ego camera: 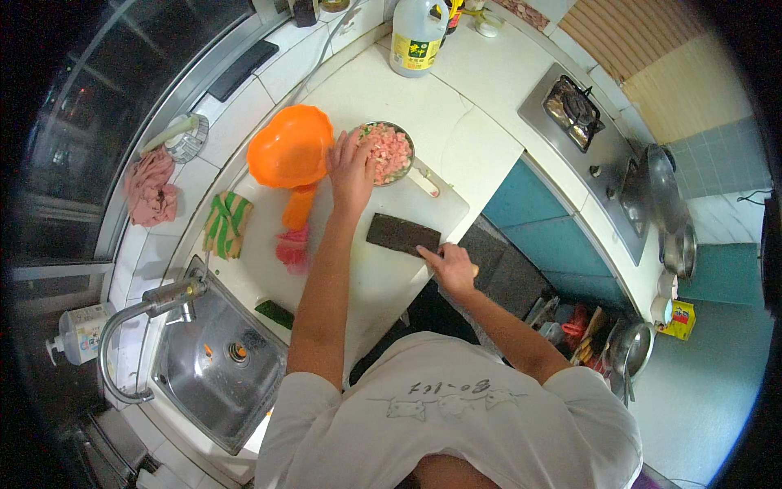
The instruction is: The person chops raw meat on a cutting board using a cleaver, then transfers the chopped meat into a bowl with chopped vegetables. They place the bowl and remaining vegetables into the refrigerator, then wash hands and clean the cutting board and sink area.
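A round metal bowl (411, 142) heaped with diced pink food and bits of green stands at the far edge of a white cutting board (366, 287). My left hand (351, 164) is at its left rim, fingers over the edge. In my right hand (452, 268) is the handle of a cleaver (403, 234), its dark, wide blade lying flat above the board with the index finger along it. Left of my left hand sits an orange scalloped bowl (290, 147). Below that lie an orange piece (299, 208), perhaps carrot, a pink item (293, 247) and a dark green vegetable piece (275, 313).
A steel sink (214, 367) with a faucet (174, 296) is at left, near a folded green-striped cloth (227, 225). A small white-handled tool (424, 181) rests beside the metal bowl. Farther back stands a plastic jug (417, 40); a gas stove (580, 134) is at right.
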`<state>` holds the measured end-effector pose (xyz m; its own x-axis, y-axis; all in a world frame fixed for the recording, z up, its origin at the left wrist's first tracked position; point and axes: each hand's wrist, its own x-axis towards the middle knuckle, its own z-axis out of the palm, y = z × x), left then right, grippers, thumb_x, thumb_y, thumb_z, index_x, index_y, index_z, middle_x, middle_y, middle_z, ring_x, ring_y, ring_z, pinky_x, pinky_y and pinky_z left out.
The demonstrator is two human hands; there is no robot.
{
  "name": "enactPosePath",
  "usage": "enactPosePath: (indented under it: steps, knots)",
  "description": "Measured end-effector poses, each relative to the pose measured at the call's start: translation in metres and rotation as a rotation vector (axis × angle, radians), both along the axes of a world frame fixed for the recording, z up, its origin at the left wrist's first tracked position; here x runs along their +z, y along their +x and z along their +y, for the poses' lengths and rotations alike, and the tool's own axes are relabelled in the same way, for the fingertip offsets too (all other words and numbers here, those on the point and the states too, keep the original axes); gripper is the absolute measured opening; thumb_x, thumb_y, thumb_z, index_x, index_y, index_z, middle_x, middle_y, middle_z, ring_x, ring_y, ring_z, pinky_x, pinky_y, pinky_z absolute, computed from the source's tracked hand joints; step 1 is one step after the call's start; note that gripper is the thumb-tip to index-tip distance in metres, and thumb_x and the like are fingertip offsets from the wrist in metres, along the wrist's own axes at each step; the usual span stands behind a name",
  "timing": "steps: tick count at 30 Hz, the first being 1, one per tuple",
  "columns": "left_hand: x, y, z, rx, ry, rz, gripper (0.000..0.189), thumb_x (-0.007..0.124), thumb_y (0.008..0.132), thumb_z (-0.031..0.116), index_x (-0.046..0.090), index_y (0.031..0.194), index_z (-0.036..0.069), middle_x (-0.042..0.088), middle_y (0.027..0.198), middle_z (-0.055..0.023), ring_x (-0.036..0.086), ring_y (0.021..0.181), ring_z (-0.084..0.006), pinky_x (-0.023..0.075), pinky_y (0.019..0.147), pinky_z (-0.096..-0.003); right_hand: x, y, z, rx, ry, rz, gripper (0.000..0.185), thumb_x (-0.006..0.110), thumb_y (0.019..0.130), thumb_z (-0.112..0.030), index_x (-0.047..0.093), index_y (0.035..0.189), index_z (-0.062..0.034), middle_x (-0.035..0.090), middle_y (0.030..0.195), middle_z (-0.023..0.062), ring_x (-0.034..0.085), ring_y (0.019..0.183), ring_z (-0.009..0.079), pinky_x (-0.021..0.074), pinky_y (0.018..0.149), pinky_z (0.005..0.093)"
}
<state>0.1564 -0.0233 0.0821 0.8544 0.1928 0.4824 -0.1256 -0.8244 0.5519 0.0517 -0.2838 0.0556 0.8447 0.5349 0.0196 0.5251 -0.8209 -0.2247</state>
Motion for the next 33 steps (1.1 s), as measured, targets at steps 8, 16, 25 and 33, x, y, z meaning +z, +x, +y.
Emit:
enactPosePath:
  steps: [8,16,25,33]
  knots:
    - [-0.021,-0.033,-0.005,0.103,-0.092,-0.029,0.033,0.062,0.079,0.012,0.054,0.111,0.011,0.045,0.123,-0.0091,0.037,0.120,-0.0287,0.0270,0.099,-0.0475,0.003,0.107,0.017,0.024,0.139,-0.082,0.022,0.054,0.079,-0.014,0.059,0.100,-0.0091,0.057,0.091,0.0148,0.056,0.086,0.0322,0.0464,0.072,0.0413]
    - [-0.033,-0.036,-0.004,0.099,-0.122,-0.005,0.049,0.065,0.078,0.015,0.045,0.122,0.012,0.041,0.126,-0.0110,0.035,0.121,-0.0301,0.0257,0.100,-0.0482,-0.007,0.174,0.050,0.407,-0.460,-0.039,0.014,0.051,0.076,-0.010,0.061,0.085,-0.0048,0.060,0.086,0.0134,0.061,0.082,0.0253,0.0513,0.069,0.0365]
    - [-0.025,-0.018,-0.021,0.000,0.142,0.199,0.072,0.061,0.081,0.030,0.024,0.139,0.007,0.016,0.145,-0.0182,0.018,0.133,-0.0363,0.0153,0.104,-0.0581,-0.018,0.175,0.055,0.438,-0.464,-0.081,0.016,0.051,0.076,-0.010,0.060,0.084,0.0004,0.060,0.084,0.0151,0.063,0.075,0.0246,0.0531,0.060,0.0353]
    - [-0.005,-0.034,-0.033,0.077,-0.015,0.076,0.069,0.063,0.080,0.024,0.028,0.137,0.006,0.020,0.143,-0.0172,0.027,0.128,-0.0352,0.0200,0.101,-0.0592,-0.017,0.182,0.042,0.406,-0.463,-0.099,0.015,0.051,0.079,-0.011,0.059,0.086,0.0001,0.061,0.080,0.0147,0.064,0.075,0.0252,0.0529,0.058,0.0348]
